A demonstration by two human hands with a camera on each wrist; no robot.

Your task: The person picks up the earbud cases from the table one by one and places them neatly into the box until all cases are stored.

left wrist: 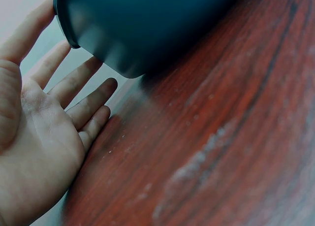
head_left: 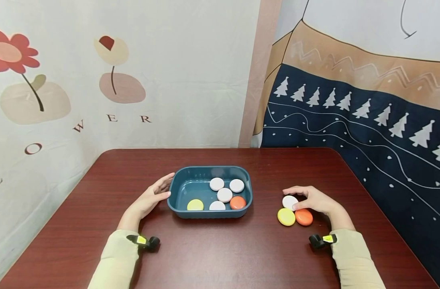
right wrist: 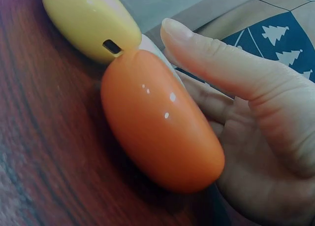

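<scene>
A dark teal rectangular tray (head_left: 209, 214) stands in the middle of the table. My left hand (head_left: 150, 200) is at its left end, fingers mostly straight and spread, fingertips touching the wall; the left wrist view shows the palm beside the tray (left wrist: 162, 24). To the right lie three glossy rounded discs: white (head_left: 289, 201), yellow (head_left: 286, 217) and orange (head_left: 304, 217). My right hand (head_left: 315, 199) bends round the white disc, thumb on its near side and fingers on its far side. In the right wrist view, the orange disc (right wrist: 160, 122) largely hides the white one.
Inside the tray are several white discs (head_left: 225, 195), a yellow disc (head_left: 195, 205) and an orange disc (head_left: 237, 202). The reddish-brown table (head_left: 220, 253) meets printed cloth hangings (head_left: 191, 80) at the back. Small dark wrist devices (head_left: 153, 243) sit at both cuffs.
</scene>
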